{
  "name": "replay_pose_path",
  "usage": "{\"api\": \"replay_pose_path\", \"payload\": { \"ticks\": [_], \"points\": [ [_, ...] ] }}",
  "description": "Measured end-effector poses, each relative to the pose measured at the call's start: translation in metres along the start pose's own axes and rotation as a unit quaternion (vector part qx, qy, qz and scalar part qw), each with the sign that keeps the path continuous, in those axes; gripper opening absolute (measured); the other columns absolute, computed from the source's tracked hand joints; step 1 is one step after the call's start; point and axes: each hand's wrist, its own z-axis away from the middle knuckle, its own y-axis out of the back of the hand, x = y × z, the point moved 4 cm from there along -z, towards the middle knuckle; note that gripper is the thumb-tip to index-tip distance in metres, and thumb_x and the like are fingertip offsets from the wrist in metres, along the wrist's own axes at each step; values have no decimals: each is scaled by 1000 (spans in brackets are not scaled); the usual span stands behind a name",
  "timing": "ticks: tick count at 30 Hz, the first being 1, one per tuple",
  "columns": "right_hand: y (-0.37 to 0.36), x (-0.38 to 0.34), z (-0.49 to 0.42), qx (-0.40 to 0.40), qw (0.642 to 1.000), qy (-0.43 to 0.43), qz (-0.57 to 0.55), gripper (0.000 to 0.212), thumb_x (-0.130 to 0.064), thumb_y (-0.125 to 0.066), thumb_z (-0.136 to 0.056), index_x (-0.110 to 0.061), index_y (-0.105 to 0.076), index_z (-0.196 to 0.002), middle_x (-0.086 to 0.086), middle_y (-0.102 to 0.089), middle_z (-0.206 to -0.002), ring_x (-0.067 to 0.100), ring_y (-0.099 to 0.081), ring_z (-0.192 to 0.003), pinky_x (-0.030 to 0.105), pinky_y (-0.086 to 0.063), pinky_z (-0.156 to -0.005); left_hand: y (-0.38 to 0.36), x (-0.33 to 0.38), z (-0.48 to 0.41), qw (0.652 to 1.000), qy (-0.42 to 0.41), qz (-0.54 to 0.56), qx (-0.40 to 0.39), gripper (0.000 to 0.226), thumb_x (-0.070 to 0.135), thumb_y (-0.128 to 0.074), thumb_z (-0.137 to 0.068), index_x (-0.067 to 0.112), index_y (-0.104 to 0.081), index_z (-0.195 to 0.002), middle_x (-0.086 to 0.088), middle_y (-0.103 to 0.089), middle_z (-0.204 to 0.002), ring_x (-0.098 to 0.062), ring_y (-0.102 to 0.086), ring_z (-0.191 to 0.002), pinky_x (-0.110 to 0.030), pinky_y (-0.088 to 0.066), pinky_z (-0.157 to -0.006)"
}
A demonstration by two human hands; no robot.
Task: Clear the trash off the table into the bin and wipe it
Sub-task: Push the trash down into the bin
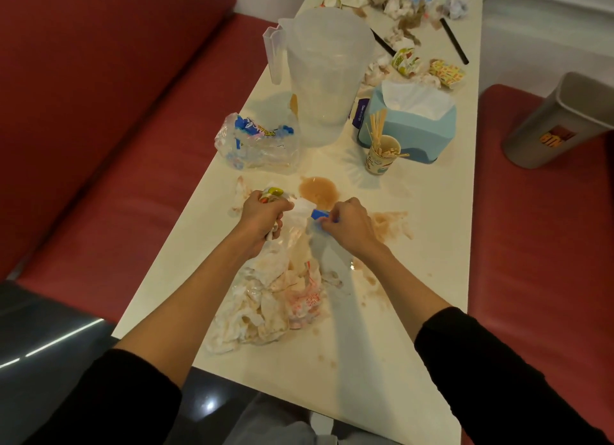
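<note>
A pile of stained napkins and wrappers (269, 298) lies on the cream table (415, 328) close to me. My left hand (260, 217) is closed on a crumpled wrapper with yellow print and some paper at the pile's far left. My right hand (349, 225) pinches a clear plastic bag with a blue edge (324, 242). A brown puddle (319, 189) sits just beyond both hands, and smears (388, 222) spread to the right. The grey bin (558, 122) stands on the red seat at the right.
A clear plastic pitcher (327, 76), a crumpled clear bag with blue print (257, 144), a blue tissue box (412, 119) and a paper cup of wooden sticks (382, 154) stand mid-table. More crumpled trash (405, 16) and black straws (453, 41) lie at the far end. Red benches flank the table.
</note>
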Motion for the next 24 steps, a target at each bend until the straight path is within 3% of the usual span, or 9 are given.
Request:
{"api": "replay_pose_path", "payload": {
  "ticks": [3,6,10,13,16,20,22,24],
  "points": [
    [14,-4,11,16,991,1,-133,25,-25,-56,-92,-1,-54,-85,11,-58,-82,18,-49,-72,27,-36,-58,4,-2,4,999,7,31,-11,23,5,-68,-86,14,-50,-97,-4,-46,-66,-13,-41,-48,-28,-34,-50],
    [20,-14,22,18,982,18,-186,3,-9,-47,-94,-7,-46,-95,1,-50,-72,15,-45,-65,18,-31,-50,10,-2,7,998,4,54,-17,23,4,-67,-86,14,-49,-97,-4,-46,-66,-13,-42,-47,-27,-36,-48],
    [11,-38,35,-30,983,38,-176,29,3,-39,-87,-11,-45,-111,4,-49,-63,19,-47,-59,32,-33,-54,25,1,6,996,-6,92,5,25,4,-69,-85,13,-49,-98,-3,-47,-64,-12,-44,-45,-24,-37,-46],
    [-4,-55,39,-36,986,20,-165,27,-4,-39,-85,-16,-50,-107,-1,-49,-61,21,-46,-58,32,-32,-55,43,-1,6,995,-13,98,24,25,4,-69,-85,11,-49,-100,-4,-48,-64,-14,-43,-46,-27,-36,-48],
    [-19,-73,43,-57,992,26,-110,18,-24,-41,-95,-15,-51,-106,-6,-55,-73,20,-51,-64,31,-32,-59,60,-9,8,994,-13,105,41,24,5,-68,-86,8,-49,-101,-6,-47,-64,-18,-42,-47,-28,-36,-46],
    [-49,-87,47,-130,988,76,18,71,-66,-59,-80,-16,-40,-127,7,-58,-105,29,-58,-89,34,-40,-68,77,-20,12,992,-6,112,60,26,8,-70,-85,9,-51,-102,-4,-48,-62,-16,-44,-46,-27,-37,-47],
    [-63,-87,50,-169,976,98,91,88,-65,-69,-72,-17,-34,-136,13,-50,-113,33,-56,-95,35,-41,-70,82,-24,13,991,-6,112,67,25,7,-69,-85,9,-50,-102,-5,-49,-62,-17,-45,-46,-28,-37,-48],
    [-72,-82,53,-184,965,108,150,78,-54,-74,-73,-16,-38,-131,14,-45,-116,33,-54,-93,35,-38,-68,85,-26,14,991,-6,116,71,25,6,-69,-85,9,-50,-101,-5,-49,-63,-16,-46,-46,-28,-37,-48]
  ]
}}
